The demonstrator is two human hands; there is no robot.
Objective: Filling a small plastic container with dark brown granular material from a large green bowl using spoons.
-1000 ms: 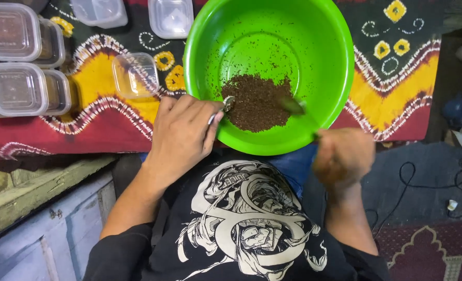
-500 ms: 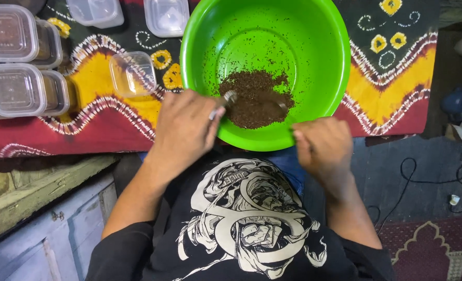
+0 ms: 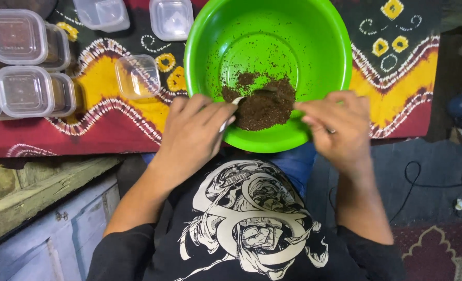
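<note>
A large green plastic bowl point(image 3: 272, 31) stands tilted towards me on a patterned red, yellow and black cloth point(image 3: 397, 83). A heap of dark brown crumbly stuff point(image 3: 264, 104) lies in its near side. My left hand point(image 3: 192, 132) grips a metal spoon point(image 3: 235, 104) whose tip digs into the heap. My right hand point(image 3: 337, 127) rests on the bowl's near right rim, fingers curled over the edge.
Several small clear lidded plastic boxes point(image 3: 23, 88) are stacked at the left of the cloth. One open empty box point(image 3: 137, 75) sits near the bowl, and two more point(image 3: 171, 18) at the top. A wooden plank point(image 3: 38, 192) runs below left.
My right hand has risen from below the bowl up to its rim. The left hand has pushed the spoon into the brown heap, which has spread a little.
</note>
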